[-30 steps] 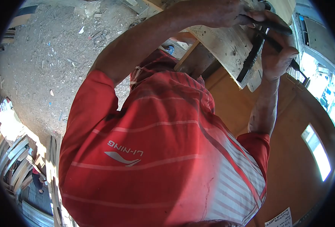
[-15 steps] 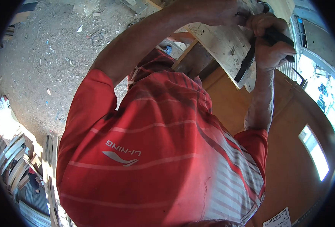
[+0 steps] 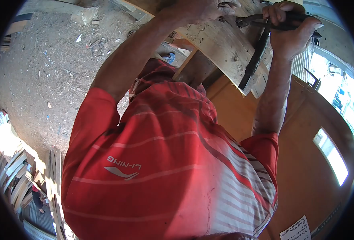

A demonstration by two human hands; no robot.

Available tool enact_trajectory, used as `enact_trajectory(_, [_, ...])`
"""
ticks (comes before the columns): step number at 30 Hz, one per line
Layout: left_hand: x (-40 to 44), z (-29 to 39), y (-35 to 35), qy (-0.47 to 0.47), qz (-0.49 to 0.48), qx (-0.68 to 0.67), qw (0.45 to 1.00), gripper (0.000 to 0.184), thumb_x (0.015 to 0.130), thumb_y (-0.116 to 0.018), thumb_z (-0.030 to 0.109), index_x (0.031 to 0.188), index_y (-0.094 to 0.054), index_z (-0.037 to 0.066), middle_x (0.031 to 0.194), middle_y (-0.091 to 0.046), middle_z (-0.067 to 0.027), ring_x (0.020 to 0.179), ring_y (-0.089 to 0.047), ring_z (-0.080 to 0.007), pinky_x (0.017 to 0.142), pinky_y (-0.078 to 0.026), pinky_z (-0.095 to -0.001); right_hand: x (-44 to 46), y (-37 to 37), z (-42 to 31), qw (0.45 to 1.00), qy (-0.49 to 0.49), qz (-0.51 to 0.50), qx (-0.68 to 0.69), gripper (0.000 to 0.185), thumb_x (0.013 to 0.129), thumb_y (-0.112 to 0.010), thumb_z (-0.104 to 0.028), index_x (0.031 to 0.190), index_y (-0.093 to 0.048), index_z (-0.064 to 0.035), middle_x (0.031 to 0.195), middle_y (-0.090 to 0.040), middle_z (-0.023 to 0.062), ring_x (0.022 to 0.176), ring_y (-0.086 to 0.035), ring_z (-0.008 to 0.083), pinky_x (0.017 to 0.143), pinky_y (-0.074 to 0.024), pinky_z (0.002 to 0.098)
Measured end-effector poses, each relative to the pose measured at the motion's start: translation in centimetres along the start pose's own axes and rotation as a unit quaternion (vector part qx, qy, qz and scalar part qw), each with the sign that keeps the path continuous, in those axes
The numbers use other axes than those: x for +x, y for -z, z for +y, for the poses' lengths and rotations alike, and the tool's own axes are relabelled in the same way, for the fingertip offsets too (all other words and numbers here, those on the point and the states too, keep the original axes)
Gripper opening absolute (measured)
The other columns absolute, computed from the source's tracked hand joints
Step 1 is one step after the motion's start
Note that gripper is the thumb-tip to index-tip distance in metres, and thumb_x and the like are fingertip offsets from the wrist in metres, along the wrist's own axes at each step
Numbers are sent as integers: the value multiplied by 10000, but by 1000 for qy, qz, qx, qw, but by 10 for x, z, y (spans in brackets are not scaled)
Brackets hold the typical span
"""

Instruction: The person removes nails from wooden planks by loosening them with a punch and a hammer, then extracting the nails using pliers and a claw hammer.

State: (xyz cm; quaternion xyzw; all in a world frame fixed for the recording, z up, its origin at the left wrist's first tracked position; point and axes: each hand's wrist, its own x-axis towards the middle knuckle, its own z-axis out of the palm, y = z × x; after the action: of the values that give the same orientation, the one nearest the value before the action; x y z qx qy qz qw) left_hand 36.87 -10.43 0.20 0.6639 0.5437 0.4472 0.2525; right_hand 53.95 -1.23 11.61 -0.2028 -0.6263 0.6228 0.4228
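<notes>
My left hand (image 3: 205, 10) is at the top over a wooden bench (image 3: 221, 46), its fingers curled together; what they hold, if anything, is too small to tell. Black-handled pincers (image 3: 257, 19) are gripped in my right hand (image 3: 289, 30), their dark jaws pointing left toward the left fingertips, with a gap between. Below the pincers a dark ridged bar (image 3: 253, 64) slants over the bench edge. Its upper end is partly hidden behind the tool and hand.
A brown panel (image 3: 301, 160) curves along the right, with a handwritten paper (image 3: 296, 231) at its bottom. Debris litters the floor (image 3: 33, 76) at left. Stacked wood strips (image 3: 15, 172) and a person (image 3: 38, 198) are at the lower left. A blue-and-white object (image 3: 169, 58) lies below the bench.
My left hand has moved left, away from my right hand and the tool. The right fingers have shifted on the handles, and the pincers' jaws now show. The view has shifted slightly.
</notes>
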Motion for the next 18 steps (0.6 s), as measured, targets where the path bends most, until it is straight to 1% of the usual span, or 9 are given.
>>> enact_trajectory(3, [3,22,8,90,-19,-45,995,401,1038,-615,307,1318,-647,22,1258,-689,-187,1148,-675,-326,985,-529,-415,11,17,0,997,4,31,-70,680,1058,-383,-670,889,-601,-49,657,-529,40,563,-534,177,594,-485,335])
enact_trajectory(6, [15,15,-6,-27,-2,-102,994,435,1034,-624,291,1363,-608,6,1271,-692,-190,1175,-666,-331,997,-525,-411,11,7,-14,976,24,68,-207,672,1069,-393,-639,952,-640,-25,718,-612,74,631,-631,199,629,-540,337])
enact_trajectory(7, [20,23,-6,-40,14,-71,997,442,1031,-628,284,1366,-600,-3,1270,-694,-193,1171,-668,-337,988,-529,-412,10,3,-19,963,30,83,-253,670,1072,-396,-629,976,-652,-17,741,-640,86,657,-661,206,641,-557,336])
enact_trajectory(9, [29,46,-4,-66,44,-9,997,458,1025,-636,271,1374,-584,-21,1268,-698,-199,1162,-674,-348,970,-538,-416,21,9,-32,965,-58,74,-243,661,1073,-417,-613,1035,-672,-4,796,-686,103,684,-683,205,638,-566,324])
enact_trajectory(11, [50,40,-8,-70,10,-83,994,448,1023,-640,246,1379,-580,-18,1254,-703,-211,1130,-686,-358,950,-544,-427,21,-3,-38,960,-94,108,-240,652,1072,-429,-607,1051,-674,-2,822,-699,103,687,-683,204,633,-565,320])
enact_trajectory(12, [59,42,-7,-72,-8,-119,990,443,1022,-641,234,1382,-578,-17,1247,-706,-217,1114,-692,-363,941,-547,-432,20,-1,-40,961,-113,115,-225,642,1066,-454,-604,1101,-667,1,891,-714,115,772,-711,215,638,-565,308])
enact_trajectory(14, [66,47,-3,-18,-50,-126,991,413,1020,-640,199,1368,-581,-15,1176,-713,-221,1011,-714,-336,876,-563,-423,16,7,-41,980,-123,122,-102,650,1056,-470,-612,1142,-654,5,938,-720,123,843,-721,224,635,-559,295])
enact_trajectory(16, [70,57,7,44,-85,-146,985,378,1019,-637,168,1347,-589,-14,1090,-715,-215,911,-721,-302,809,-573,-408,10,17,-29,982,-86,149,-80,673,1039,-501,-627,1214,-627,10,1012,-728,145,960,-728,251,621,-540,283])
enact_trajectory(18, [75,68,16,118,-114,-183,969,338,1017,-634,140,1317,-602,-13,989,-710,-198,814,-712,-260,741,-576,-385,7,50,-16,983,-83,163,-31,678,1036,-507,-628,1226,-623,12,1040,-729,150,981,-728,261,617,-527,284])
